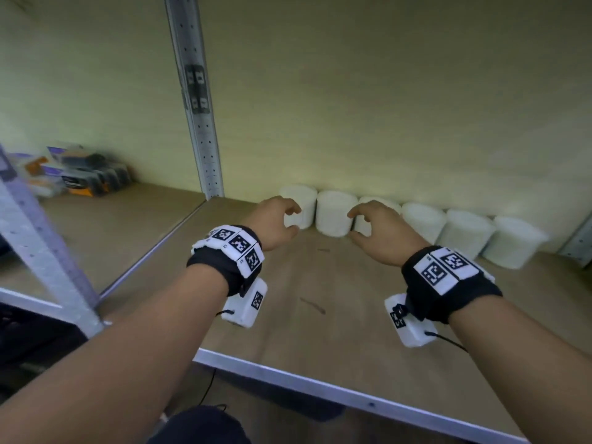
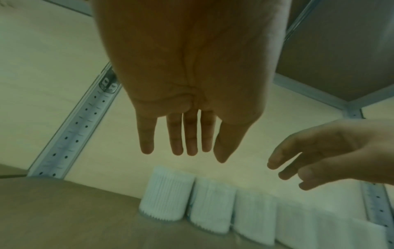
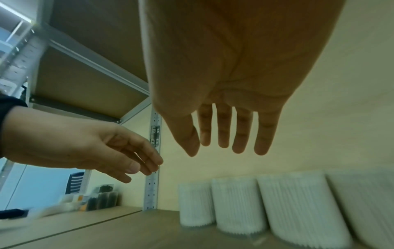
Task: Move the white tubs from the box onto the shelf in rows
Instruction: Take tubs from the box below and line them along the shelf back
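- Hovering empty over the shelf point(image 1: 307, 283), the left hand point(image 1: 275, 224) has loose, open fingers point(image 2: 147, 144) — a careless sweep could topple the far-left tub.
- White tubs point(image 1: 333, 213) stand touching along the far wall; one bump may jostle its neighbours.
- Right hand point(image 1: 381, 230) — likewise open and empty, close to the row.

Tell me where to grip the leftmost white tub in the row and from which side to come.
Probably best: wrap a hand round the ribbed side wall of the leftmost white tub, coming from the front. It stands upright against the back wall, its right side touching the next tub.
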Demonstrator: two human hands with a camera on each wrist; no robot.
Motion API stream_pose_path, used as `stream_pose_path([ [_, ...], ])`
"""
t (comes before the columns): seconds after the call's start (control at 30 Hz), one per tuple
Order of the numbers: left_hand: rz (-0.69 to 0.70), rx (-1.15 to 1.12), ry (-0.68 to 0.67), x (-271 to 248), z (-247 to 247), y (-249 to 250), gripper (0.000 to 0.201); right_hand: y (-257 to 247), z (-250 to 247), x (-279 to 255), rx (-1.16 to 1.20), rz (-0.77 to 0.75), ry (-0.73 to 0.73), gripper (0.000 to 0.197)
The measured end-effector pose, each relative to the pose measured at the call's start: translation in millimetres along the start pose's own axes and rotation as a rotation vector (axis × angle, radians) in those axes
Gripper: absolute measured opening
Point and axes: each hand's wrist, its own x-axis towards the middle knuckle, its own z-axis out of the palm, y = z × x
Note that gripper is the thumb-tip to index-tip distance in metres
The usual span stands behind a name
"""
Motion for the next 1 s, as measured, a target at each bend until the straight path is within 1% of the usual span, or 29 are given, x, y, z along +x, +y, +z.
stream_pose_path([
  [0.1, 0.002, 0.019, -0.028, -31.6, -5.5, 14.7, 0.047, -10.1, -0.8, -32.3, 0.007, 0.017, -0.011, 0.041],
  [0.23, 0.022, 0.059, -0.031, -71.6, -7.9, 33.6, 0.049, -24.4, -3.4, -74.5, -0.024, 0.046, -0.007, 0.045],
  [0.37, 0.039, 0.056, -0.046, -110.2, 0.5, 46.9, 0.051, -38.2, -4.5, -114.2, -0.028, 0.068, 0.003, 0.044],
  [0.5, 0.042, 0.077, -0.074, -147.9, 15.0, 54.8, 0.050, -44.4, 5.9, -151.3, -0.035, 0.099, -0.009, 0.043],
  [0.73, 0.040, 0.054, -0.149, -203.5, 56.8, 56.9, 0.044, -40.8, 44.3, -213.1, -0.011, 0.153, -0.035, 0.039],
  [0.83, 0.013, 0.021, -0.186, -222.5, 77.0, 54.8, 0.039, -36.7, 67.3, -235.7, -0.003, 0.154, -0.057, 0.034],
  [0.97, -0.028, -0.029, -0.265, -245.3, 106.5, 46.0, 0.042, -32.6, 100.9, -257.7, 0.014, 0.143, -0.027, 0.029],
  [1.0, -0.037, -0.027, -0.289, -249.1, 114.5, 43.4, 0.044, -31.2, 108.7, -261.4, 0.032, 0.160, -0.041, 0.029],
])
